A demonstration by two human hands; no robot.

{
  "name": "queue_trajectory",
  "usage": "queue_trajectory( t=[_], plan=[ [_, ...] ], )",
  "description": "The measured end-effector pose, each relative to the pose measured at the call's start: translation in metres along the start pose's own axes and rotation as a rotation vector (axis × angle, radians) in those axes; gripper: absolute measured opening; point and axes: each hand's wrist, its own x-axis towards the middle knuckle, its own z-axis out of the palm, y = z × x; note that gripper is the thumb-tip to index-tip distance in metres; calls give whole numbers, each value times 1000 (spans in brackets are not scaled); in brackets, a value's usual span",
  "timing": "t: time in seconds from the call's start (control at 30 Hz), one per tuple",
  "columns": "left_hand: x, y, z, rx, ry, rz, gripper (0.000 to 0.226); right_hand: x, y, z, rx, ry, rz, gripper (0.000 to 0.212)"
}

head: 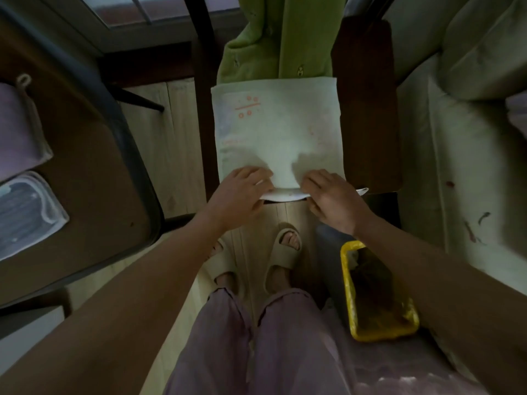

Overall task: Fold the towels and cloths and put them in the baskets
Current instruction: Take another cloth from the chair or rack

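Observation:
A pale towel [276, 132] with faint orange print lies flat on a dark wooden chair seat [368, 109] in front of me. My left hand [242, 192] grips the towel's near edge at the left, fingers curled over it. My right hand [330, 198] grips the same edge at the right. The near edge is lifted slightly, showing a white underside. A green cloth [273, 38] hangs over the chair's back beyond the towel.
A brown table [94, 172] at the left carries a folded lilac towel [17, 129] and a folded blue-white cloth [25, 215]. A yellow-cased phone [376, 292] lies beside my right thigh. A pale bed or sofa [470, 155] fills the right side. My slippered feet stand on wooden floor.

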Motion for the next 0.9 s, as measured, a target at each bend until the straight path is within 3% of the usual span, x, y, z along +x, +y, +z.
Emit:
queue_trajectory(
  t=[0.1,0.2,0.33,0.43,0.57,0.73,0.9],
  plan=[
    [-3,2,-4,32,-64,-12,37,1,-2,-3,-47,-61,32,45],
    [-2,-2,-7,-33,-78,-10,34,10,-4,-6,-4,-73,95,35],
    [2,-8,-13,-362,-18,-184,22,25,-1,-10,271,9,291,4],
    [7,-11,-23,-616,-23,-338,22,32,7,-14,510,-46,470,10],
    [10,-24,-28,-692,11,-409,18,37,19,-23,634,-104,580,14],
    [15,-29,-29,-702,1,-416,8,40,25,-28,677,-114,583,16],
    [24,-28,-37,-669,-67,-428,7,44,23,-38,604,-224,437,22]
  ],
)
